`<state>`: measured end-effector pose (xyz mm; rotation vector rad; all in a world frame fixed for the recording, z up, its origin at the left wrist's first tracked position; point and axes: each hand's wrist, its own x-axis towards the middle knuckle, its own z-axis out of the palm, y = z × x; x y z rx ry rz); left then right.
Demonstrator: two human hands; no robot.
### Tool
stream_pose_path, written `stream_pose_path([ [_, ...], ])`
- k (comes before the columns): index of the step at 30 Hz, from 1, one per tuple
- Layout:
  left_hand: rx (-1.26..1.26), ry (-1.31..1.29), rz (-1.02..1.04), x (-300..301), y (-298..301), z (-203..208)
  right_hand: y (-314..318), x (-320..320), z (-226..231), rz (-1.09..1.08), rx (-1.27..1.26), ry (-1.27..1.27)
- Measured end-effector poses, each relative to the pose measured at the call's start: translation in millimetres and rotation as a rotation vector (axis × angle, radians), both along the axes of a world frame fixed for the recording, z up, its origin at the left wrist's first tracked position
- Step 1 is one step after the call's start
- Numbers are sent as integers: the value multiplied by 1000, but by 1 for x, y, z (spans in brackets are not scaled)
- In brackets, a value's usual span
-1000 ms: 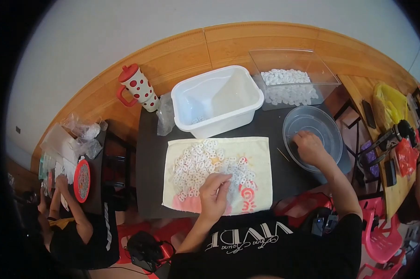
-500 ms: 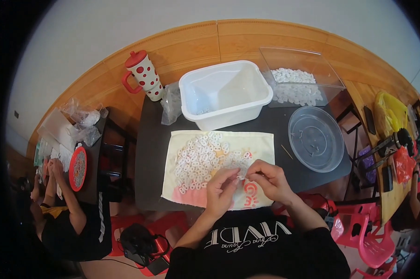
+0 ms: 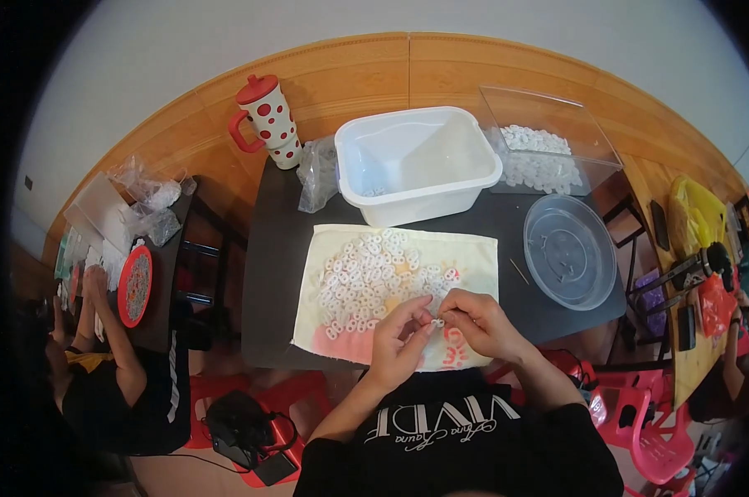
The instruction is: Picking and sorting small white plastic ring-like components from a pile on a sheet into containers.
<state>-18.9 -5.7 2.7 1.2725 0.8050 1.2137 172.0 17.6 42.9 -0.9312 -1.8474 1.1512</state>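
Over the front of a cream and pink towel (image 3: 408, 358), my two hands meet at a small white two-holed piece (image 3: 437, 322). My left hand (image 3: 401, 340) is closed, its thumb and fingertips against the piece from the left. From the right, my right hand (image 3: 479, 323) pinches at the same piece; anything thinner between those fingertips is too small to make out. A loose spread of similar white two-holed pieces (image 3: 362, 282) lies on the towel, just beyond my left hand.
Behind the towel stands a white tub (image 3: 424, 207), with a clear box of white pieces (image 3: 544, 161) to its right. A round clear lid or shallow dish (image 3: 569, 253) lies near a thin stick (image 3: 519, 272). A spotted tumbler (image 3: 273, 124) stands back left. Another person works at the left table.
The view has shifted slightly, so the table items sit a little further right. My hands stay together at the small white piece, which now shows more plainly between the fingertips.
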Motion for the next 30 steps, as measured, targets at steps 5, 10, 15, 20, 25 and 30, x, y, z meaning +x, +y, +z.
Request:
stream_pose_path([
  [5, 36, -13, 7, 0, 0, 0, 2, 1, 3, 20, -6, -48],
  [10, 39, -4, -7, 1, -1, -2, 2, 3, 5, 38, 117, -140],
  [15, 8, -69, 13, 4, -3, -3, 5, 2, 10, 86, 233, -285],
  [20, -10, -94, 47, 8, -6, -4, 5, 2, 10, 101, 215, -392],
  [25, -35, -102, 51, 9, -7, -8, 4, 3, 9, 105, 208, -392],
  [30, -69, -124, 46, 7, -3, -10, 3, 19, 3, -224, 9, -128],
])
